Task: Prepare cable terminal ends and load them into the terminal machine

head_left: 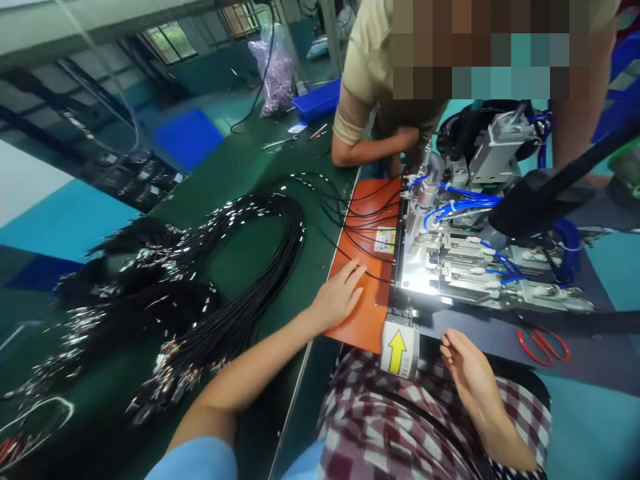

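Observation:
My left hand (339, 293) lies flat, fingers spread, on an orange plate (367, 313) in front of a metal machine (465, 260) with blue tubes. Thin black wires (365, 230) run from the machine across the plate, and my fingertips touch one of them. My right hand (467, 373) hovers over my checked lap, fingers loosely curled and holding nothing, just right of a white block with a yellow arrow (399, 350). A big bundle of black cables with metal ends (200, 280) lies on the green table to the left.
A co-worker in a beige shirt leans in from the far side, forearm (373, 150) resting near the machine. Red scissors (544, 345) lie on the dark surface at right. A blue tray (317, 100) and a plastic bag (275, 67) stand at the back.

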### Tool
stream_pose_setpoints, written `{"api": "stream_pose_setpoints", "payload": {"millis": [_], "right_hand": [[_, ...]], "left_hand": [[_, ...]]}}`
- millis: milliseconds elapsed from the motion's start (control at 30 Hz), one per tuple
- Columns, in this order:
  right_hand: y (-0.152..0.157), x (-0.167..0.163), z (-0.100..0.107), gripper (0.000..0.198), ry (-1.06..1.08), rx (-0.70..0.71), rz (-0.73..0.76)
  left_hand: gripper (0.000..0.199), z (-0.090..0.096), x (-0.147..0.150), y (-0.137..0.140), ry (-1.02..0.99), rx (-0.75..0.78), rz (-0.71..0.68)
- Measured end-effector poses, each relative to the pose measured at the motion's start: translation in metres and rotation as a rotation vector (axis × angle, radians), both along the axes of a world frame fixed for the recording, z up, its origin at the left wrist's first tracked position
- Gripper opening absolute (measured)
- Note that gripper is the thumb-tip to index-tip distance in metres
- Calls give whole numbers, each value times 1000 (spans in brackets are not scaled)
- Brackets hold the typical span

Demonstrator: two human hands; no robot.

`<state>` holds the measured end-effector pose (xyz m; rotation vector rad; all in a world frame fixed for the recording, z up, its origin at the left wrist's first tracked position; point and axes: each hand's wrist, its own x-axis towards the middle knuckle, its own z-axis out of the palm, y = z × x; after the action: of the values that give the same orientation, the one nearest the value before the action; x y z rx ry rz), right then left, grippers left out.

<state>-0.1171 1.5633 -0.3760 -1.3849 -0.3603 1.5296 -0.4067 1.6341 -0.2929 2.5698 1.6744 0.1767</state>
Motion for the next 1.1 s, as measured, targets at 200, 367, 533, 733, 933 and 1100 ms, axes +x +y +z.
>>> {"api": "stream_pose_setpoints", "payload": {"millis": [200,367,533,733,933,1100], "right_hand": [[-13,21,7,36,-12,3,-58],[-13,24,24,34,-19,58,-30],[-13,20,56,31,-195,164,72],[-19,-22,76,28,-717,531,448],[-27,-48,79,62,-754,821,676],[-34,-46,101,63,-668,931,614]], "left_hand": [[20,21,-70,-32,196,8,378],[43,22,-100,-54,219,-67,487],[44,81,-108,-41,-511,-417,314],[32,90,-72,-15,-843,-201,132],[25,51,-26,-21,-395,157,-98],[29,37,5,-45,-295,135,-164]]}}
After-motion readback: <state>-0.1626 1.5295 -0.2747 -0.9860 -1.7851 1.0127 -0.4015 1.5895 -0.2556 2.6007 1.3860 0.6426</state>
